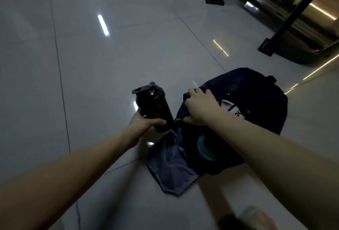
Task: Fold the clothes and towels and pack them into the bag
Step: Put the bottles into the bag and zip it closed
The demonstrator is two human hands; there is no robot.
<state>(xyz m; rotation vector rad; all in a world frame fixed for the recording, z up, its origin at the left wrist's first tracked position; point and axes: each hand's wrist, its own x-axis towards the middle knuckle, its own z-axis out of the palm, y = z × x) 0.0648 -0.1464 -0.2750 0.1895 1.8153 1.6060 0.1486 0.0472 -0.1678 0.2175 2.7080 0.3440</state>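
Soft, floppy navy bag [256, 90] lying open at lower centre-right, on glossy tiled floor [110, 64]. Right hand [200, 108] clamped on its limp cloth rim, probably the best place to grip. Left hand [141, 121] wrapped round a hard, smooth black bottle [156, 105], likely slippery. White cloth [227, 104] tucked inside, light and pliant.

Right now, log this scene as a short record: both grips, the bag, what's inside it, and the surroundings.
left grip: holds black bottle by its lower part, beside the bag
right grip: grips the bag's upper edge
bag: dark blue, open, lying on the floor
inside bag: white item with dark lettering; teal round thing
floor: glossy grey tiles
background: black metal frame, upper right
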